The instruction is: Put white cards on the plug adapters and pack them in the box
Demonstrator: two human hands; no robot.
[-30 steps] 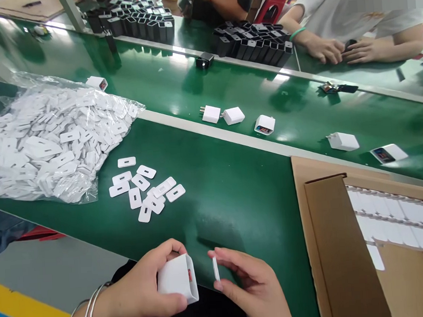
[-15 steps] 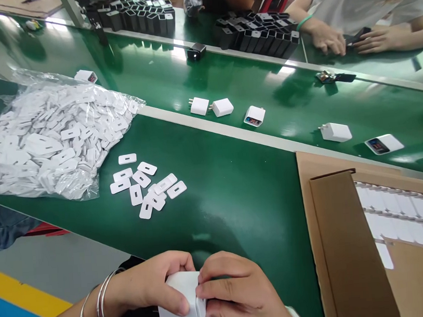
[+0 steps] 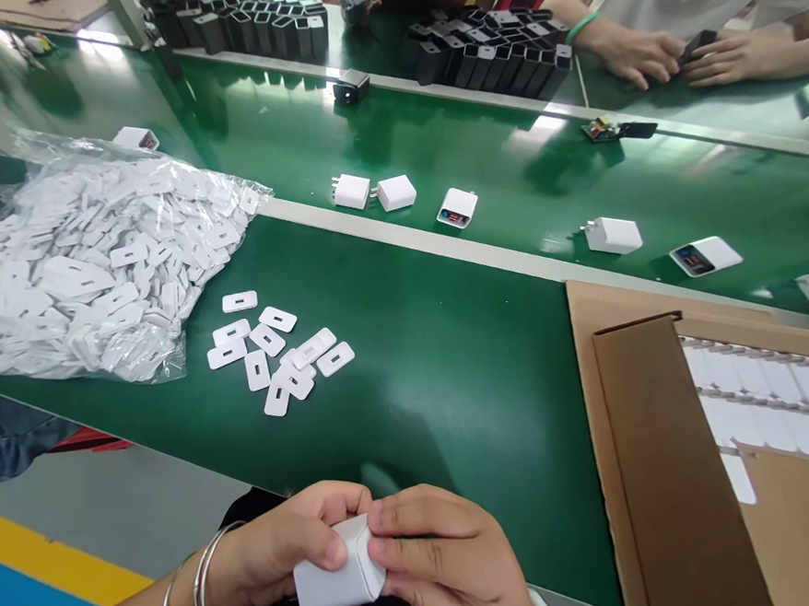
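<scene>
Low in the head view, my left hand [image 3: 289, 542] grips a white charger housing [image 3: 327, 585], the thumb lying on its upper face. My right hand [image 3: 449, 549] has its fingertips closed on the right end of the same housing, where a seam shows around an end plate. Part of the housing is hidden behind my fingers. Ahead of my hands lie several loose white end plates [image 3: 258, 370] with slots, some overlapping. To their left sits a clear plastic bag [image 3: 97, 260] full of such plates.
At right stands an open cardboard box [image 3: 671, 451] holding rows of white pieces. Beyond a pale rail [image 3: 400, 239], several white chargers [image 3: 611, 235] and a black one [image 3: 352, 87] lie on a green belt. Across it, a co-worker's hands [image 3: 643, 55] hold a black part near stacked black housings [image 3: 490, 52].
The chargers on the belt have shifted left. Both my hands have moved slightly left and tilted the housing, so its seamed right end faces me more.
</scene>
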